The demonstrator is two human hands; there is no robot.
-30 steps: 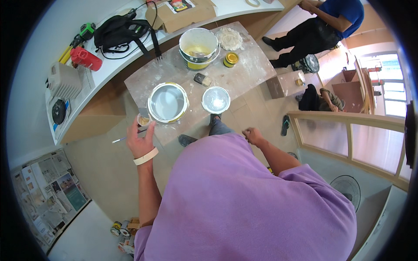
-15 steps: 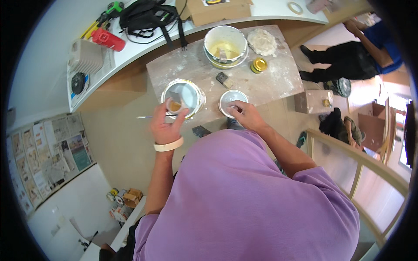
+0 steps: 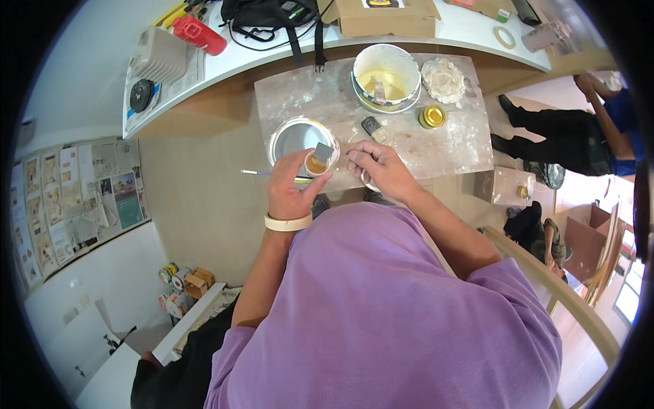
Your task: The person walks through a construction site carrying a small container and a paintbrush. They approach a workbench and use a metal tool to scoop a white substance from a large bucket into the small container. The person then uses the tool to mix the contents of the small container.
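Note:
My left hand (image 3: 289, 191) holds a small cup (image 3: 315, 165) with brownish contents, beside the large white bucket (image 3: 300, 136). A flat grey square piece (image 3: 323, 151) stands up at the cup's edge. A thin paintbrush (image 3: 255, 172) sticks out to the left from the same hand. Just right of the cup, my right hand (image 3: 381, 167) has its fingers pinched together; what they hold, if anything, is too small to make out. Under that hand shows the curved white edge (image 3: 369, 181) of a small tub, mostly hidden.
On the stained board (image 3: 449, 143) stand a bucket with yellowish contents (image 3: 387, 75), a crumpled whitish lump (image 3: 443, 80), a gold-lidded jar (image 3: 432, 117) and a dark block (image 3: 373, 128). A white counter (image 3: 272, 51) curves behind. Another person (image 3: 572, 123) stands at the right.
My right hand has risen from inside the small white tub and now pinches near the cup. My left hand, with cup and brush, has moved right. The head view has shifted slightly.

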